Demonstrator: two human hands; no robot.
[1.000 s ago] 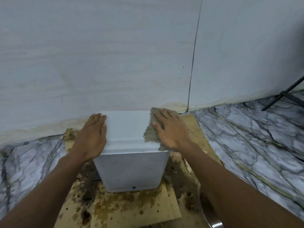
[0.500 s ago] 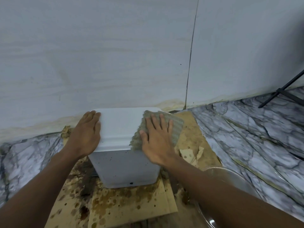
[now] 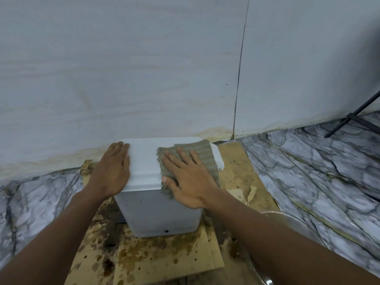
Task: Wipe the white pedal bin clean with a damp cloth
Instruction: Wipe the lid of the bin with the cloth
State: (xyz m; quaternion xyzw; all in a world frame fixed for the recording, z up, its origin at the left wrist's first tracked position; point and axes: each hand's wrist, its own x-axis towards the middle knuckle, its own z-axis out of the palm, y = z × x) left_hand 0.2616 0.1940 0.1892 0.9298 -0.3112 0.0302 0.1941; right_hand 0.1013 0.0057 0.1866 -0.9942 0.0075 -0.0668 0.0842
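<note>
The white pedal bin (image 3: 144,161) stands on stained cardboard against the wall, lid closed, its front face speckled with dirt. A grey-green damp cloth (image 3: 202,155) lies spread over the right half of the lid. My right hand (image 3: 185,179) presses flat on the cloth with fingers straight and spread, the thumb at the lid's front edge. My left hand (image 3: 112,171) rests flat against the lid's left edge, fingers straight, steadying the bin.
Stained brown cardboard (image 3: 164,258) covers the floor under the bin. A clear glass bowl (image 3: 287,227) sits at the lower right beside my right forearm. Marble-patterned floor (image 3: 318,171) spreads either side; a black stand leg (image 3: 349,118) is at far right.
My right hand slid the cloth from the lid's right rear edge leftward and toward the front, across the lid top. The left hand stayed on the left edge.
</note>
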